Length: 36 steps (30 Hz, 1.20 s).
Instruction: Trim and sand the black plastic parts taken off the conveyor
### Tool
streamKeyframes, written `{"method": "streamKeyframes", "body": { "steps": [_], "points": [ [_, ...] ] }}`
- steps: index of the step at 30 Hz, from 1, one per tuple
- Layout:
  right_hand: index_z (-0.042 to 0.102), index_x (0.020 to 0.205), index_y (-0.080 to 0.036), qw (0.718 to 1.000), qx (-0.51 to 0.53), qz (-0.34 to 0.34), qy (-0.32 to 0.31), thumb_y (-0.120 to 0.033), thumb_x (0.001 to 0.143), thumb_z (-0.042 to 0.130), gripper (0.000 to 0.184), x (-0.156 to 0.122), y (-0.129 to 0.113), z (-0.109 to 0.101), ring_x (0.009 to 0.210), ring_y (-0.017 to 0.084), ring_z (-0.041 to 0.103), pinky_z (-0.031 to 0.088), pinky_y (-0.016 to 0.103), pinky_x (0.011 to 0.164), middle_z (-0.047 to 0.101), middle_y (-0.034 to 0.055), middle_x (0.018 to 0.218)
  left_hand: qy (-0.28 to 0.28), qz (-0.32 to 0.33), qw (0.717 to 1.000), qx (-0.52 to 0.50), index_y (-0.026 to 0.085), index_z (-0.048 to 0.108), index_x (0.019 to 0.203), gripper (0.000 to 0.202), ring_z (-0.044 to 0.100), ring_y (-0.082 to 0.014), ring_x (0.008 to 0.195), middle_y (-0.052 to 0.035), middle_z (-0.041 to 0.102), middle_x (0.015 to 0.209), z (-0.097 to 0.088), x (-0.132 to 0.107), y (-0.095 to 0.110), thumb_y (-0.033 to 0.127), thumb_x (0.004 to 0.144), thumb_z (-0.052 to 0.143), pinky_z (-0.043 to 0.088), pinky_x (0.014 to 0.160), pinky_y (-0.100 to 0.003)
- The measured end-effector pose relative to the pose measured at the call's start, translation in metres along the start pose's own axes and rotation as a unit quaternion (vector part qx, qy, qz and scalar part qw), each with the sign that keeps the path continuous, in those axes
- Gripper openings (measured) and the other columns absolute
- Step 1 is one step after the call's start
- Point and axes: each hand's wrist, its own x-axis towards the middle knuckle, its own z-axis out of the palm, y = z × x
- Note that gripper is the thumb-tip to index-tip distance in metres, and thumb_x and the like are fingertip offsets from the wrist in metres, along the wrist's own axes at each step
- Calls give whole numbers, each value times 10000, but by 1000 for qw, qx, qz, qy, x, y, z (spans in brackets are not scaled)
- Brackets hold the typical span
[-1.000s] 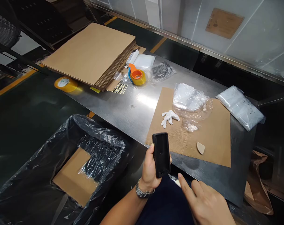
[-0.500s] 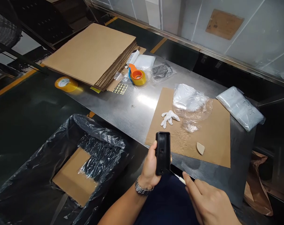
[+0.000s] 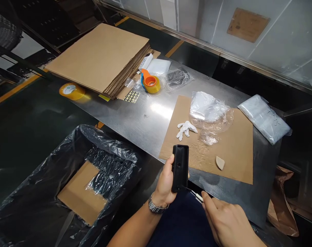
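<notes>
My left hand [image 3: 165, 183], with a metal watch on its wrist, is wrapped round a black oblong plastic part [image 3: 180, 167] and holds it upright over the near edge of the steel table [image 3: 135, 116]. My right hand [image 3: 226, 222] is closed in a pinch on a thin white-handled tool [image 3: 195, 195]. The tool's dark tip touches the lower end of the black part.
A cardboard sheet [image 3: 230, 151] on the table carries a white glove [image 3: 186, 129], crumpled clear bags [image 3: 210, 113] and a small beige piece [image 3: 220, 162]. Flat cartons [image 3: 99, 58] and orange tape [image 3: 151, 83] lie at the back. A black-lined box [image 3: 68, 185] stands at the lower left.
My left hand turned the black part so its hollow side faces me. My right hand moved from pointing beside it to pinching the thin tool against its lower end.
</notes>
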Motion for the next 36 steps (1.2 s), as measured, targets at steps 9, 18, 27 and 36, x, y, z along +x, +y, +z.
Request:
{"method": "streamKeyframes", "body": {
  "steps": [9, 18, 27, 36],
  "points": [
    [504, 937, -159, 988, 105, 20, -109, -164, 893, 294, 215, 3, 5, 5, 381, 159, 585, 242, 288, 362, 603, -38, 541, 9, 11, 1000, 8, 140, 527, 627, 412, 548, -107, 458, -22, 578, 536, -3, 4, -3, 498, 798, 418, 387, 417, -192],
    [461, 749, -193, 931, 188, 108, -295, -241, 907, 231, 283, 15, 5, -2, 494, 226, 615, 282, 273, 431, 590, 33, 543, 51, 70, 993, 74, 154, 497, 621, 399, 555, -117, 498, -9, 569, 527, -3, 10, -11, 524, 766, 465, 416, 465, -205],
    [522, 880, -173, 583, 681, 310, -317, -530, 856, 347, 398, 11, 21, 24, 274, 53, 373, 237, 154, 285, 455, -68, 445, 37, 82, 995, 38, 125, 560, 680, 437, 558, -132, 513, -28, 581, 542, -8, 17, -12, 523, 791, 417, 437, 496, -232],
    [501, 967, -178, 711, 593, 333, -180, -487, 893, 274, 390, 13, 37, 57, 356, 68, 458, 331, 168, 369, 501, -58, 517, -7, -11, 997, -74, 116, 573, 716, 432, 549, -138, 477, -50, 595, 605, -11, 25, -2, 445, 844, 324, 431, 465, -251]
  ]
}}
